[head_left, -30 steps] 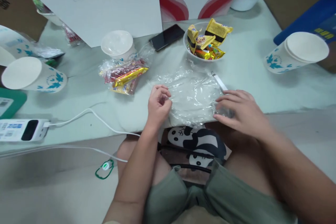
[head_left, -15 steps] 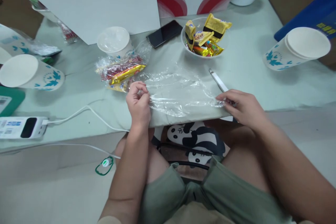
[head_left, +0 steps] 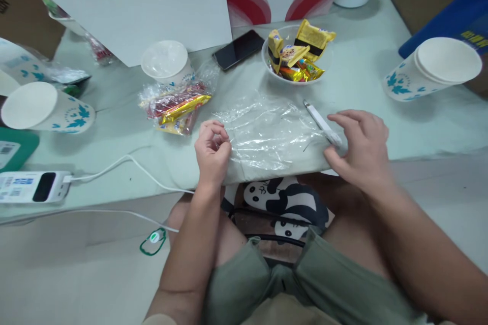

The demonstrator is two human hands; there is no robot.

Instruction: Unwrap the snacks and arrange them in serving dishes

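A clear plastic bag (head_left: 267, 134) lies spread and crinkled near the table's front edge. My left hand (head_left: 213, 144) is closed at its left side, fingers curled against the plastic. On the other side, my right hand (head_left: 360, 144) is open, thumb and fingers apart and nothing between them. Just left of those fingers lies a slim white tool (head_left: 320, 122) with a metal tip, its lower end between thumb and fingers but apparently not gripped. Beyond my left hand is a clear bag of wrapped snacks (head_left: 179, 106), with a yellow-gold packet on top.
Behind the bag stand a bowl (head_left: 272, 73) of yellow snack packets and a black phone (head_left: 240, 50). Paper cups stand at left (head_left: 72, 111), centre (head_left: 179, 68) and right (head_left: 404, 78). A white cable (head_left: 107, 167) runs from a power bank (head_left: 23, 187) along the front edge.
My right hand has let go of the plastic bag's right edge, opened and moved slightly up and right. My left hand has shifted a little to the right.
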